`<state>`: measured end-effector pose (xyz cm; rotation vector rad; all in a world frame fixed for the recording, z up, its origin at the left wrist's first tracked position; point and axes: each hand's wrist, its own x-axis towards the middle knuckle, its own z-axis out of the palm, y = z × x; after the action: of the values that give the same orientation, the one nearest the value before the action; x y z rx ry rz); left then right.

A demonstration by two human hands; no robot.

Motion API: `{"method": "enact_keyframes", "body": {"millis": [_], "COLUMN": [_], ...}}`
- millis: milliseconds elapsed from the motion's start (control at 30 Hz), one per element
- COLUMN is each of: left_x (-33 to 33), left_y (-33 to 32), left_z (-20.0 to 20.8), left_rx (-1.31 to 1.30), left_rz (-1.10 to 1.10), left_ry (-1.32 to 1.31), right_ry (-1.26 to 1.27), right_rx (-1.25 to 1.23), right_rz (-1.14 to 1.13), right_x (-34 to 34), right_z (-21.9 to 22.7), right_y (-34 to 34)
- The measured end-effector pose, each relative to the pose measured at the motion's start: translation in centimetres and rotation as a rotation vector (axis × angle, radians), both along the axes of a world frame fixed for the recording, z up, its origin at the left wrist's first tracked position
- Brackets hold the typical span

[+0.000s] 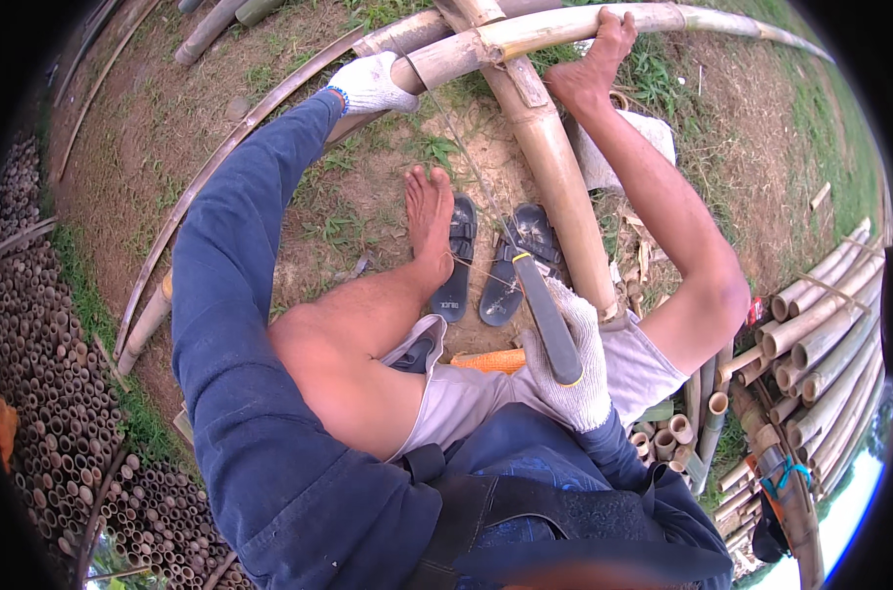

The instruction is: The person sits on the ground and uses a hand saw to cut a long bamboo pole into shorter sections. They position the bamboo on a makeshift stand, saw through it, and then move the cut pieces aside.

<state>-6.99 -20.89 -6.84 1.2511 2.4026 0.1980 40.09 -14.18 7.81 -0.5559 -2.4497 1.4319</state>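
A long pale bamboo pole (584, 28) lies crosswise at the far side, over a thick bamboo support (549, 147). My left hand (373, 85), in a white knit glove, grips the pole near its left part. My right hand (576, 359), gloved too, is closed round the dark grey handle of a hand saw (547, 320). The saw's thin blade slants up and left from the handle, its far end against the pole just right of my left hand. My bare right foot (589, 64) presses on the pole; the left foot (429, 221) is on the ground.
Two black sandals (453, 270) lie on the dirt between my legs. Stacked short bamboo pieces (58, 423) fill the left side. Bundled bamboo poles (830, 334) lie at the right, with cut tubes (667, 438) nearer me. A pale sack (628, 147) sits beside the support.
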Motion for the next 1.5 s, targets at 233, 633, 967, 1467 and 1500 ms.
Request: {"method": "enact_keyframes", "body": {"millis": [233, 633, 967, 1467, 1500], "left_x": [-0.5, -0.6, -0.1, -0.9, -0.9], "left_y": [0.1, -0.3, 0.1, -0.5, -0.4], "left_z": [-0.3, -0.8, -0.8, -0.8, -0.9], "left_rx": [-0.018, 0.030, 0.019, 0.029, 0.037], "left_rz": [0.017, 0.022, -0.029, -0.041, -0.033], "left_ry": [0.016, 0.018, -0.027, -0.019, -0.010], "right_ry": [0.124, -0.045, -0.114, -0.500, -0.388], "right_rx": [-0.005, -0.016, 0.019, 0.336, 0.330], "right_rz": [-0.012, 0.007, 0.003, -0.037, -0.035], "right_x": [-6.4, 2.7, 10.9, 17.5, 16.9], "right_z": [-6.0, 0.1, 5.7, 13.7, 13.2], "right_y": [0.9, -0.4, -1.1, 0.8, 1.1]}}
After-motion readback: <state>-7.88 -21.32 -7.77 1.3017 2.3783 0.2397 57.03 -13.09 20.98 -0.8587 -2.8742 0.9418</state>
